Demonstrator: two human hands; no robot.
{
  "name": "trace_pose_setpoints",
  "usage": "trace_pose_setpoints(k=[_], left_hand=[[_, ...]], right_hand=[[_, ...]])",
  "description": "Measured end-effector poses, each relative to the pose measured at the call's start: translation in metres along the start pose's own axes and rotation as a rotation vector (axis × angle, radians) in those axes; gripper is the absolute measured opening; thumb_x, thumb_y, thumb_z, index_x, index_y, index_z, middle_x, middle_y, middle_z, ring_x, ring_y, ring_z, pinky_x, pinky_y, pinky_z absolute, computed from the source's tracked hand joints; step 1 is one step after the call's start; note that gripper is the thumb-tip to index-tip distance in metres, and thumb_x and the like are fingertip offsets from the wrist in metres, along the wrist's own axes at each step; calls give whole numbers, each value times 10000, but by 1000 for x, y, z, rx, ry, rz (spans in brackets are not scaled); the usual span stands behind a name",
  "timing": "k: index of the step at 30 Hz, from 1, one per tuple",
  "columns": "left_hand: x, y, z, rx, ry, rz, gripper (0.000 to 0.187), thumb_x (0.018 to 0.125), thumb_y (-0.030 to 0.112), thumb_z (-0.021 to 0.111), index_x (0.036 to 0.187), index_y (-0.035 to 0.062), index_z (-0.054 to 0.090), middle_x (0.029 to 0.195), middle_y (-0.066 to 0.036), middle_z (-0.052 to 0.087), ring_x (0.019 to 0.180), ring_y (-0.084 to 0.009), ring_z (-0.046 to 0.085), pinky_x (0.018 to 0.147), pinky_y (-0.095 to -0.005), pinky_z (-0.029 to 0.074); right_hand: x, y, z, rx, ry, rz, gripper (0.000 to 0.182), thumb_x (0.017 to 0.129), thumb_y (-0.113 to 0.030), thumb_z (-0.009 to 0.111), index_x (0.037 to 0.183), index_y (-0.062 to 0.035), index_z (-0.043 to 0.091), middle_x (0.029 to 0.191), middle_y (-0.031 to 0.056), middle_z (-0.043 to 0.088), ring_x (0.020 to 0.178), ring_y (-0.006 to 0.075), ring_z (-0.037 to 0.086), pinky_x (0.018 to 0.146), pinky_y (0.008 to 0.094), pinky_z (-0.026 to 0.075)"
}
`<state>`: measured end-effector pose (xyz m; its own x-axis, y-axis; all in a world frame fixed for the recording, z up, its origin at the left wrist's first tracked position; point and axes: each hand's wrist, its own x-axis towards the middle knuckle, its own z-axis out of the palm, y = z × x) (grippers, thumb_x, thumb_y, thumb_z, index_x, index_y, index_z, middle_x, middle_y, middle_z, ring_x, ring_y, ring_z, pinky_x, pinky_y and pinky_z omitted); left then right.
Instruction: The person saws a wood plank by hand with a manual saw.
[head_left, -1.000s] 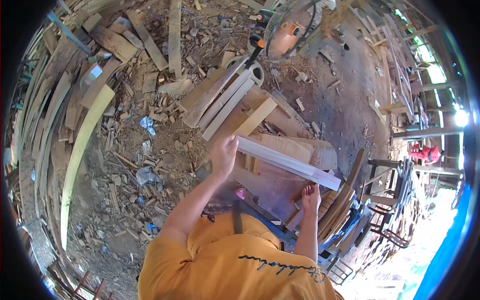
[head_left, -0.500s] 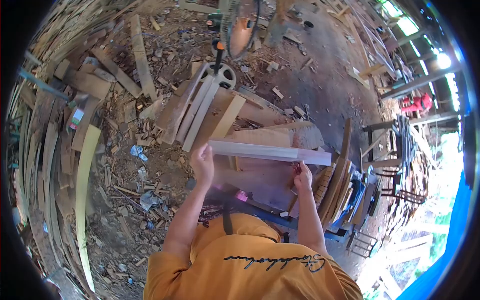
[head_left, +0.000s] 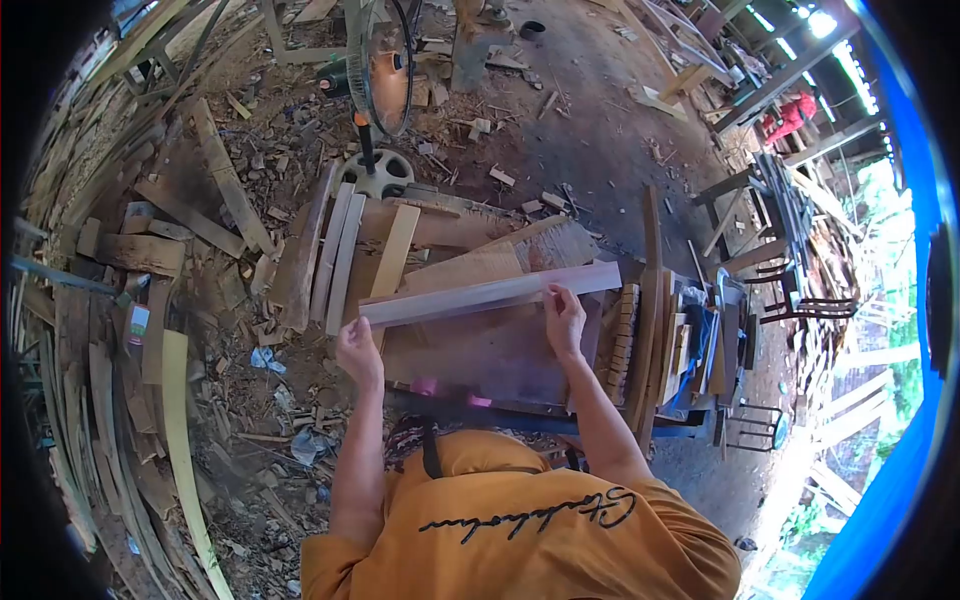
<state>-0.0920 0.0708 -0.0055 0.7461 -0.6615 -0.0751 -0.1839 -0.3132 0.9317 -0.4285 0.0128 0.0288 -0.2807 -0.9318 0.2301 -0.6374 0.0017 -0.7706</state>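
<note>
In the head view a narrow wooden board spans between my hands, its right end a little higher than its left. My left hand is closed on the board's left end. Farther right, my right hand grips its lower edge, with the right end sticking out past the fingers. Under the board is a low work surface. Flat wooden pieces lie on it behind the held board. Two pink things are at its near edge, too small to name.
A standing fan rises beyond the work surface on a round base. Stacked planks stand at the right, near a chair. Long boards and wood scraps cover the ground at left. A blue tarp hangs far right.
The board has swung from sloping down on the right to sloping up on the right. Both hands still hold it. My view has turned, shifting the surroundings mostly left.
</note>
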Motion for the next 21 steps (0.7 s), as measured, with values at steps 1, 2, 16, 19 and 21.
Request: trace_pose_setpoints(k=[1,2,16,19,21], left_hand=[[-1,3,-2,45,20,6,283,916,236,679,977,-40,690,879,-128,716,829,-208,691,754,-324,532],[-2,7,0,80,32,16,288,912,242,683,977,-39,691,889,-131,718,834,-212,692,761,-326,532],[10,-18,7,97,42,25,325,922,271,664,982,-47,695,937,-179,721,879,-275,700,777,-377,553],[12,-19,9,112,64,35,304,912,248,674,961,-51,702,915,-184,721,870,-284,702,774,-379,555],[11,-15,8,153,78,42,301,910,243,675,953,-53,704,907,-184,722,866,-285,703,769,-379,556]], right_hand=[[-1,6,8,8,-2,-2,137,905,-142,647,951,-17,679,764,114,637,677,208,600,656,333,484],[-1,16,16,4,11,-74,131,901,-142,651,944,-23,684,773,131,640,700,230,603,671,345,486],[8,29,23,-17,32,-194,149,842,-146,680,933,-34,718,855,155,643,849,351,620,788,428,495],[10,28,22,-45,5,-186,151,834,-150,682,931,-41,723,862,164,644,853,354,624,791,428,502],[9,25,20,-20,20,-179,152,834,-155,678,931,-46,724,863,165,644,855,356,625,791,430,503]])
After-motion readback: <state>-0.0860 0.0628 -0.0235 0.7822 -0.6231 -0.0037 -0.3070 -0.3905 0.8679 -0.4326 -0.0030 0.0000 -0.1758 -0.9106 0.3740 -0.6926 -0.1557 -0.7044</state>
